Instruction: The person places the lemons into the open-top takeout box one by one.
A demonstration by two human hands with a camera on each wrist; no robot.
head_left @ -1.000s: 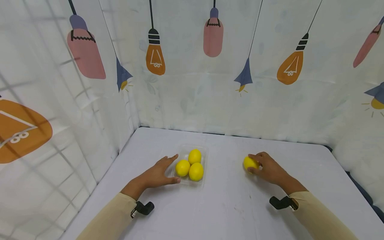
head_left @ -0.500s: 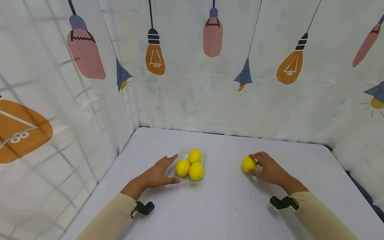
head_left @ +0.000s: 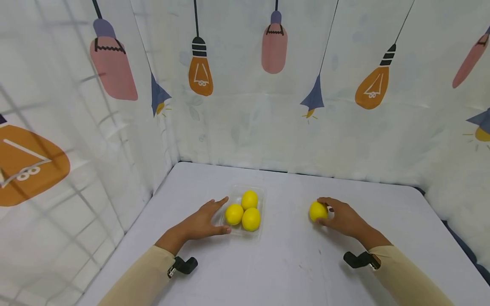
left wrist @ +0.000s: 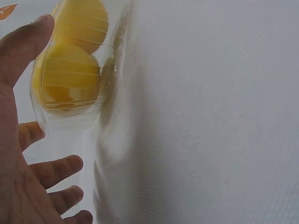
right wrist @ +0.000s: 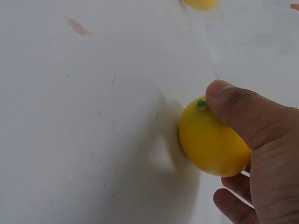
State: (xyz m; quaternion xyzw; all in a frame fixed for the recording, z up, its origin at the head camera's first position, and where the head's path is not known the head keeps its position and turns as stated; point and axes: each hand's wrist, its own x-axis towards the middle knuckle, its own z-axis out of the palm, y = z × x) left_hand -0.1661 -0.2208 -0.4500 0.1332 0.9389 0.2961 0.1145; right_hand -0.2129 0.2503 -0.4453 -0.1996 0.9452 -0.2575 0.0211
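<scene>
My right hand [head_left: 343,219] holds a round yellow lemon [head_left: 317,211] between thumb and fingers, low over the right half of the table. A small green stem nub shows on this lemon [right wrist: 210,140] in the right wrist view, next to the thumb tip. Three similar lemons [head_left: 250,219] sit together in a clear plastic container [head_left: 262,199] left of centre. Beside the container's left edge, my left hand [head_left: 203,222] lies with thumb and fingers spread. Whether it touches the clear wall [left wrist: 72,112] is hard to tell in the left wrist view.
A white cloth covers the table [head_left: 291,259], with a few small marks near the middle. A white curtain [head_left: 237,127] printed with lamps hangs behind the table and along its left side. Black wrist mounts [head_left: 185,265] sit at both sleeves.
The lemon at my right hand has shifted slightly left, most of it before the middle frame. My left hand and the container stay in place. The head view has shifted a little.
</scene>
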